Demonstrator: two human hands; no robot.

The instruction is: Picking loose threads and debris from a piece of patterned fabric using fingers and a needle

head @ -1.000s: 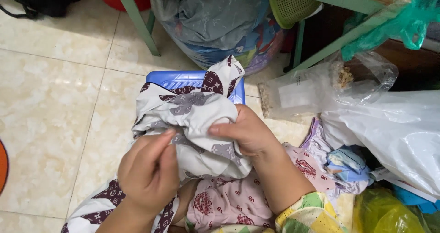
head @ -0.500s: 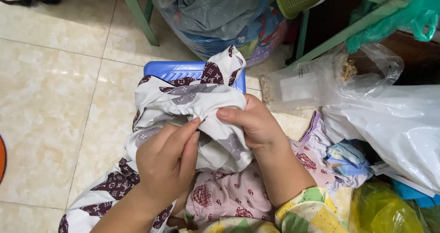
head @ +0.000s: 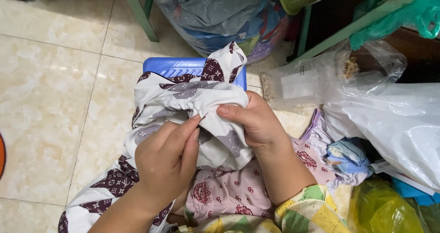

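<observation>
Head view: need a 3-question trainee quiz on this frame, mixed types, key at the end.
1. True or false: the left hand and the right hand both pinch the white patterned cloth.
2. What lies directly under the bunched cloth, on the far side from the person? A) red bucket B) blue plastic stool C) cardboard box
3. Fill in: right of the hands, by the white plastic bag, lies a clear ____ bag.

Key: 1 true; 2 B; 3 plastic.
</observation>
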